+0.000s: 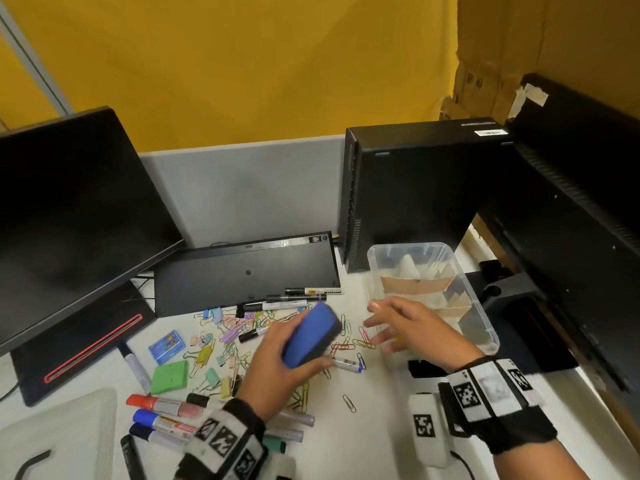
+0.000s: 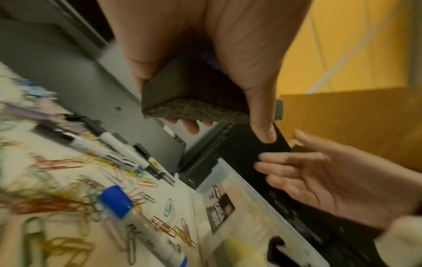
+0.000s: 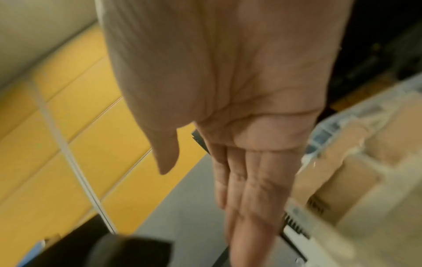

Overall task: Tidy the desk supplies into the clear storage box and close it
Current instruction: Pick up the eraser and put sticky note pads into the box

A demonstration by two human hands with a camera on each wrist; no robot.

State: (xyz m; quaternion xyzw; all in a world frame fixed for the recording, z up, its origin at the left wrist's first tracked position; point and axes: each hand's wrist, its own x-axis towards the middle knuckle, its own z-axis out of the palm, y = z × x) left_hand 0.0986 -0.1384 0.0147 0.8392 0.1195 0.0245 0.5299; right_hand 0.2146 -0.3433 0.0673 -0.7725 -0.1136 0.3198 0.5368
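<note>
My left hand [image 1: 277,372] grips a blue whiteboard eraser [image 1: 311,337] with a dark felt underside [image 2: 196,108], lifted above the scattered clips. My right hand [image 1: 401,327] hovers flat with straight fingers [image 3: 246,189] and holds nothing, just left of the clear storage box [image 1: 485,323]. The box stands open at the right with brown cardboard pieces [image 1: 415,284] inside. Coloured paper clips [image 1: 346,346] and binder clips [image 1: 204,355] litter the white desk. A blue-capped marker [image 1: 346,362] lies under the eraser. More markers [image 1: 301,296] lie by the keyboard.
An upturned black keyboard [image 1: 246,271] lies behind the clips. A monitor [image 1: 69,209] stands left, a black computer tower [image 1: 415,188] behind the box. Red and blue markers [image 1: 162,414], a green block [image 1: 169,377] and a blue case [image 1: 166,346] lie front left. The white lid [image 1: 59,438] lies bottom left.
</note>
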